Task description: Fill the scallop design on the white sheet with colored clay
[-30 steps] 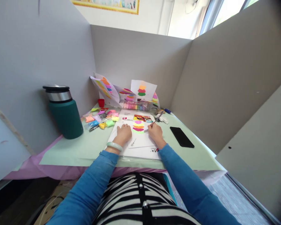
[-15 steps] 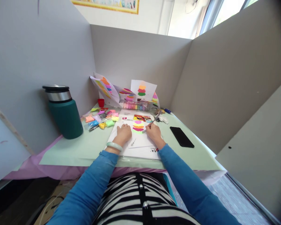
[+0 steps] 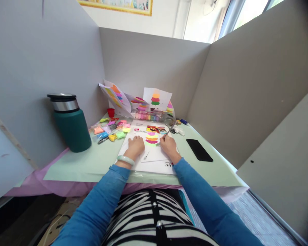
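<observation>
On the table (image 3: pixel 97 162) — bottle (image 3: pixel 73 130), phone (image 3: pixel 199 149), packets (image 3: pixel 113 127), papers (image 3: pixel 154 166).

I see a white paper (image 3: pixel 157 156) lying flat. On it sits a bright stack of colors (image 3: pixel 151 139): pinky purple, yellow, orange, dark pink, then light green at the bottom. A thin fork (image 3: pixel 171 128) leans, prongs low beside the stack's right edge, handle pointing up and away.

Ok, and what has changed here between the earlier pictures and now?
The right hand, with the fork in its grip, has shifted slightly left, toward the left hand. Nothing was taken hold of or let go. The left hand, paper, phone and bottle stayed put.
</observation>
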`<state>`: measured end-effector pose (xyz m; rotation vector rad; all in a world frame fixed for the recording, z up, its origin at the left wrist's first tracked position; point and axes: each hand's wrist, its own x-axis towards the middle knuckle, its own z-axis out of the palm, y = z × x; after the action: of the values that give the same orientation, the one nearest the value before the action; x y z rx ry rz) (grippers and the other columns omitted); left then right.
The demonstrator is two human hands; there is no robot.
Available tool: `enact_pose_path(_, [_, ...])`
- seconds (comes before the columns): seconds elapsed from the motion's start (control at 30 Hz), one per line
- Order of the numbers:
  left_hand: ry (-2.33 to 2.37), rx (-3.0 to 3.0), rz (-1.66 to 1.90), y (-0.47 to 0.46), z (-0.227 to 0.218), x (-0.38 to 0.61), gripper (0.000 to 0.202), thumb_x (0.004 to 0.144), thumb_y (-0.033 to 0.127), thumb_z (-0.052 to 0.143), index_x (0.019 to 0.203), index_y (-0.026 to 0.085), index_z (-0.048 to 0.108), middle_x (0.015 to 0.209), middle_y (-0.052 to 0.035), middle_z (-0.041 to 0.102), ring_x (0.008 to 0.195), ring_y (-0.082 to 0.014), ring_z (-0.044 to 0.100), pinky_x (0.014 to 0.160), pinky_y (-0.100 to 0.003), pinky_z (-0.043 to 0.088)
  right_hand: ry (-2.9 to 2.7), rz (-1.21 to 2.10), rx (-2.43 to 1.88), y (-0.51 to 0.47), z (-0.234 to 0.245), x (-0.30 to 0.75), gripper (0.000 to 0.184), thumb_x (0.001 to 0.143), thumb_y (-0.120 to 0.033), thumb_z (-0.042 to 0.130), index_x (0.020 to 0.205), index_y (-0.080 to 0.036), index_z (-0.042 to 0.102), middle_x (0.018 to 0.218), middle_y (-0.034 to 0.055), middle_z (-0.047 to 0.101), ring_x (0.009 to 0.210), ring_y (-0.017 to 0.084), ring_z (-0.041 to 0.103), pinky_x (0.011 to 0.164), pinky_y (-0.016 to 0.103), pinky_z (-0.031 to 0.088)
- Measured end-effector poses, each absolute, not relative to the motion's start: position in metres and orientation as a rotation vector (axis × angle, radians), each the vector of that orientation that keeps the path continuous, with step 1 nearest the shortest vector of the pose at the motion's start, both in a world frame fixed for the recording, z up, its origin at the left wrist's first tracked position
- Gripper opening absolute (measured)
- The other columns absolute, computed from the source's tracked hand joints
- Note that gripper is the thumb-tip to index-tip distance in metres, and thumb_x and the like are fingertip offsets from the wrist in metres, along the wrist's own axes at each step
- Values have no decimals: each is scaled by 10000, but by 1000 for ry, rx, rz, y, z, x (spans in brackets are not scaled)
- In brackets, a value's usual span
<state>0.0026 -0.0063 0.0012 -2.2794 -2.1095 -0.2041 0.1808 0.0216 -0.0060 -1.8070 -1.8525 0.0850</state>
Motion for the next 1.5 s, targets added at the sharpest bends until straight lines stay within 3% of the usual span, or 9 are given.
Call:
enact_pose_path(0.27, [-2109, -2262, -193, -5, -1, 3, 461, 879, 90, 309, 1287, 111, 523, 1411, -200, 450, 1321, -286, 377, 1053, -581, 292, -1878, 97, -1713, 20, -8, 176, 258, 898, -308, 444, 974, -175, 651, 897, 85, 721, 856, 201, 654, 705, 251, 397])
enact_pose_path(1.0, [-2112, -2270, -194, -6, 1, 3, 448, 880, 87, 322, 1277, 130, 525, 1396, -192, 460, 1316, -278, 382, 1058, -568, 284, -1867, 54, -1859, 18, -2, 182, 296, 909, -292, 429, 1051, -146, 643, 957, 121, 713, 895, 216, 658, 711, 258, 407])
enact_pose_path(1.3, [-2115, -2265, -205, -5, -1, 3, 438, 879, 90, 313, 1255, 139, 534, 1389, -186, 464, 1313, -280, 381, 1053, -565, 287, -1895, 124, -1729, 19, -7, 170, 261, 899, -312, 444, 986, -181, 652, 928, 78, 721, 880, 192, 652, 713, 240, 405])
enact_pose_path(1.5, [-2108, -2274, -187, -6, 0, 3, 445, 874, 87, 318, 1266, 121, 526, 1398, -194, 458, 1304, -282, 385, 1051, -572, 286, -1860, 118, -1856, 21, -4, 180, 292, 898, -293, 435, 1038, -151, 648, 972, 116, 712, 902, 210, 651, 712, 253, 411])
